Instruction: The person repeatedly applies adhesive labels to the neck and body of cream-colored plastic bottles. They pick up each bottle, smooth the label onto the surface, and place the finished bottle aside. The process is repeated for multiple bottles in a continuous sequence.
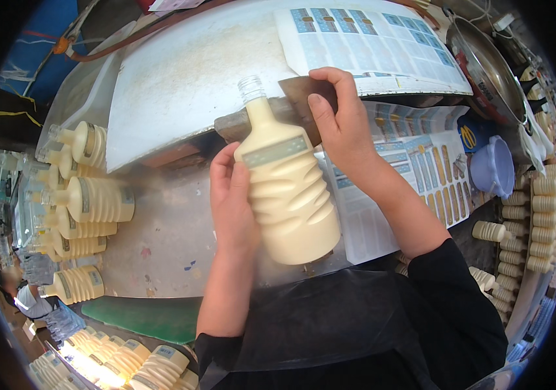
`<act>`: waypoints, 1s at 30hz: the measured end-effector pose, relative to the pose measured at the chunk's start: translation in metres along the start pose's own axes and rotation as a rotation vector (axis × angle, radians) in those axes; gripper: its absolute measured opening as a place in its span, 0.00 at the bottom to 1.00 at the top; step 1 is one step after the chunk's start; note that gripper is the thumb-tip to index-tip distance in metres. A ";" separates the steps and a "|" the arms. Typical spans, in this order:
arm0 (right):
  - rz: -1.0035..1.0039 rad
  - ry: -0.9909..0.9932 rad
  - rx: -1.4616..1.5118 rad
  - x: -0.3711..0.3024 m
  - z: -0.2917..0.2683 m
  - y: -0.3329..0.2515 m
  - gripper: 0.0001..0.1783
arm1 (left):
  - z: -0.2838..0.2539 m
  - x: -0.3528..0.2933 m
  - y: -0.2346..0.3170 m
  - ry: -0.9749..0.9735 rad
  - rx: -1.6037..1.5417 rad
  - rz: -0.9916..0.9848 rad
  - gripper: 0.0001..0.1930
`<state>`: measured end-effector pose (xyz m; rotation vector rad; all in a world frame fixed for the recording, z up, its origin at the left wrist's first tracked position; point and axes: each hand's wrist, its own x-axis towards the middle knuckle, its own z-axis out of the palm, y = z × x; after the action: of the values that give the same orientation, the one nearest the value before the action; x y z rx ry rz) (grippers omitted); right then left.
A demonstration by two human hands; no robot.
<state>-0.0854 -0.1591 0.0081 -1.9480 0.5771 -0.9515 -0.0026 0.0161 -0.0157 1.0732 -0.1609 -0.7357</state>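
Black apron (pixel 336 318) fronts the grey bench (pixel 154 247); above its near edge, a cream ribbed plastic bottle (pixel 294 208) points its neck away and slightly left. The left hand (pixel 233 198) grasps its left flank; the right hand (pixel 347 130), right of its shoulder, pinches a thin brown sheet (pixel 301 97).

You have a big cream bottle (pixel 294 208) in the middle of the frame. It leans, with its neck up and left and its round bottom down and right. The top of its neck is see-through. Wavy bumps cover its body, and a gray-green strip (pixel 275 151) crosses above them. Your flat brown piece (pixel 305 101) tilts just right of the neck.
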 end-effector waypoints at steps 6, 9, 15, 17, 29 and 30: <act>0.025 -0.077 0.076 0.003 -0.001 -0.022 0.20 | 0.003 0.000 0.001 -0.015 -0.120 -0.015 0.20; -0.036 -0.093 -0.029 0.003 0.007 -0.035 0.20 | 0.008 -0.001 0.006 -0.002 -0.156 -0.045 0.21; -0.233 -0.162 -0.260 -0.005 0.033 -0.066 0.23 | 0.026 -0.012 0.018 0.053 -0.149 -0.093 0.22; -0.317 -0.191 -0.316 -0.008 0.037 -0.069 0.24 | 0.024 -0.013 0.018 0.046 -0.112 -0.068 0.22; -0.206 -0.262 -0.523 -0.004 0.038 -0.078 0.23 | 0.021 -0.006 0.004 0.133 -0.058 -0.074 0.22; -0.200 -0.244 -0.506 -0.003 0.034 -0.074 0.23 | 0.020 -0.005 0.003 0.125 -0.063 -0.075 0.25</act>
<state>-0.0579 -0.1022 0.0590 -2.5709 0.5215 -0.7128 -0.0147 0.0051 -0.0025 1.0665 0.0095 -0.7337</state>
